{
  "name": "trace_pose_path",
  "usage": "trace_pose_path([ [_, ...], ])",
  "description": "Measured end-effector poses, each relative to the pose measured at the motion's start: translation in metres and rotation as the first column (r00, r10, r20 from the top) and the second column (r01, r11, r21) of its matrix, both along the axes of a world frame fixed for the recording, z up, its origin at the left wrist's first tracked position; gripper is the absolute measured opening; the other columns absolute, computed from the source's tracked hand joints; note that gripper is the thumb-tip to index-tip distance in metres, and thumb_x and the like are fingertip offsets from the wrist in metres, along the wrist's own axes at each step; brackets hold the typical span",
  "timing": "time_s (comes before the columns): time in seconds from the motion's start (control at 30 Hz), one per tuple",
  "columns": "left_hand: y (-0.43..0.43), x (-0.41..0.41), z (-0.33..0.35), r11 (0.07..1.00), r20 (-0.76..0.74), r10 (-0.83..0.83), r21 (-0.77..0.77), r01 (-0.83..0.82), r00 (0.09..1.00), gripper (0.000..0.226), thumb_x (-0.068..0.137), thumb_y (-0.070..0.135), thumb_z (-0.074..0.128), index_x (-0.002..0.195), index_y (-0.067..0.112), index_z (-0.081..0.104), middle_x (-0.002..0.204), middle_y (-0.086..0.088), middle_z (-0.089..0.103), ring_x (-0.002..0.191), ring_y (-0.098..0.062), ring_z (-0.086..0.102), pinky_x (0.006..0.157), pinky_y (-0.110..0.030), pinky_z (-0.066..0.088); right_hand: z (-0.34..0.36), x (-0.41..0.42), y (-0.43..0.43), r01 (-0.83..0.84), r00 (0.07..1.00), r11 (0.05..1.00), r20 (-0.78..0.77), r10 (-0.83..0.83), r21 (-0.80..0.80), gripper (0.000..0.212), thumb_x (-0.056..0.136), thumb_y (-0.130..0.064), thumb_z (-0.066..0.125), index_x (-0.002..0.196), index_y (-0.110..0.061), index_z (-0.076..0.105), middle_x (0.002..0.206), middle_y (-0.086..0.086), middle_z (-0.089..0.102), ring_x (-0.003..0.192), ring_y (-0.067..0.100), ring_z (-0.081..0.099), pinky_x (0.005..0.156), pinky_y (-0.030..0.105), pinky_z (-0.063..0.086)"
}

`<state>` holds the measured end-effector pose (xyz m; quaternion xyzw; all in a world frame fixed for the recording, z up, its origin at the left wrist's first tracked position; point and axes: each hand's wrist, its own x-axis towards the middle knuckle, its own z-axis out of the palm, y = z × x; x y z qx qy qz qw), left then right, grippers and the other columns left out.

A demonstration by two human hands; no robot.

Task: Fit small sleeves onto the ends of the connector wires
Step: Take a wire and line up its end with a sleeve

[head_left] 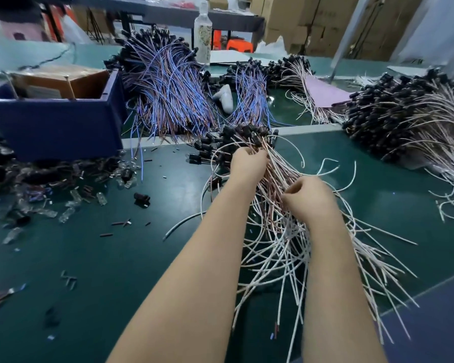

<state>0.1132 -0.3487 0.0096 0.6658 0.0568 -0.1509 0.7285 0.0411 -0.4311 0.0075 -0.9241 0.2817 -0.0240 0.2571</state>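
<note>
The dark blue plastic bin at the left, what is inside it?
Inside the dark blue plastic bin, a brown cardboard box shows above the rim. The bin's front wall covers the lower part, so what lies at the bottom cannot be seen.

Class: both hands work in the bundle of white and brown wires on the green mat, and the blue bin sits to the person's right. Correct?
No. The head view shows the blue bin to the person's left, not right. The left hand and right hand do work in the bundle of white and brown wires on the green mat.
</note>
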Motion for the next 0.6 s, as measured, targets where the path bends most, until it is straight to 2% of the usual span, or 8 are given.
trace_pose_path([
  [0.03,0.000,0.001,-0.001,1.000,0.004,-0.006,-0.005,0.006,1.000,0.036,0.095,0.008,0.047,0.131,-0.001,0.047,0.094,-0.007,0.061,0.092,-0.017,0.062,0.092,-0.034,0.051,0.000,0.001,0.002,0.018,0.999,1.000,0.036,-0.018,0.003,0.012,0.087,-0.016,0.060,0.099,-0.016,0.065,0.100,0.007,0.068,0.095,0.026,0.061,0.084,0.036,0.050],
  [0.1,0.005,0.000,0.001,0.999,0.002,-0.015,-0.039,0.015,1.000,0.029,0.096,0.006,0.042,0.120,-0.003,0.055,0.085,-0.005,0.060,0.074,-0.011,0.059,0.073,-0.025,0.051,0.006,0.004,0.009,0.036,0.985,0.999,0.166,-0.039,0.019,0.016,0.086,-0.015,0.057,0.101,-0.017,0.064,0.102,0.006,0.067,0.097,0.026,0.060,0.084,0.034,0.048],
  [0.2,0.026,-0.001,0.008,0.999,0.071,0.015,-0.053,-0.011,0.997,0.018,0.096,0.006,0.043,0.101,0.003,0.060,0.073,0.000,0.060,0.062,-0.008,0.055,0.056,-0.018,0.046,0.023,0.011,0.035,0.009,0.921,0.999,0.388,-0.021,0.034,0.015,0.087,-0.017,0.055,0.099,-0.016,0.064,0.102,0.008,0.067,0.099,0.027,0.059,0.083,0.032,0.044],
  [0.37,0.094,-0.001,0.030,0.940,0.169,0.306,-0.211,-0.269,0.937,0.018,0.095,0.006,0.045,0.080,0.010,0.055,0.068,0.001,0.055,0.058,-0.009,0.050,0.046,-0.016,0.039,0.038,0.029,0.108,-0.300,0.835,0.953,0.495,0.240,0.044,0.018,0.091,-0.027,0.057,0.099,-0.014,0.065,0.100,0.008,0.070,0.097,0.025,0.062,0.083,0.030,0.044],
  [0.43,0.130,-0.002,0.040,0.865,0.185,0.464,-0.304,-0.399,0.866,0.016,0.093,0.005,0.045,0.081,0.008,0.055,0.068,-0.001,0.055,0.060,-0.013,0.050,0.050,-0.019,0.042,0.037,0.036,0.146,-0.433,0.807,0.900,0.468,0.362,0.052,0.018,0.090,-0.026,0.057,0.098,-0.011,0.065,0.100,0.009,0.070,0.097,0.027,0.062,0.083,0.032,0.045],
  [0.5,0.169,-0.002,0.046,0.788,0.238,0.609,-0.287,-0.544,0.757,0.014,0.092,0.006,0.046,0.082,0.011,0.056,0.072,-0.001,0.056,0.069,-0.017,0.051,0.063,-0.027,0.042,0.032,0.042,0.184,-0.545,0.768,0.836,0.438,0.467,0.065,0.015,0.089,-0.019,0.056,0.095,-0.009,0.066,0.098,0.011,0.070,0.092,0.027,0.061,0.080,0.032,0.045],
  [0.57,0.207,-0.005,0.050,0.700,0.258,0.714,-0.268,-0.662,0.650,0.012,0.092,0.009,0.047,0.086,0.014,0.056,0.079,0.001,0.057,0.076,-0.015,0.052,0.070,-0.029,0.042,0.026,0.045,0.222,-0.662,0.700,0.744,0.432,0.568,0.094,0.013,0.085,-0.009,0.054,0.077,-0.014,0.063,0.091,0.013,0.067,0.079,0.024,0.053,0.069,0.029,0.040],
  [0.6,0.224,-0.008,0.052,0.660,0.248,0.752,-0.282,-0.697,0.611,0.011,0.092,0.011,0.047,0.087,0.015,0.056,0.081,0.002,0.058,0.077,-0.013,0.054,0.073,-0.028,0.043,0.024,0.042,0.243,-0.711,0.665,0.696,0.415,0.621,0.100,0.020,0.085,-0.006,0.053,0.068,-0.017,0.055,0.089,0.016,0.065,0.076,0.022,0.046,0.066,0.028,0.034],
])
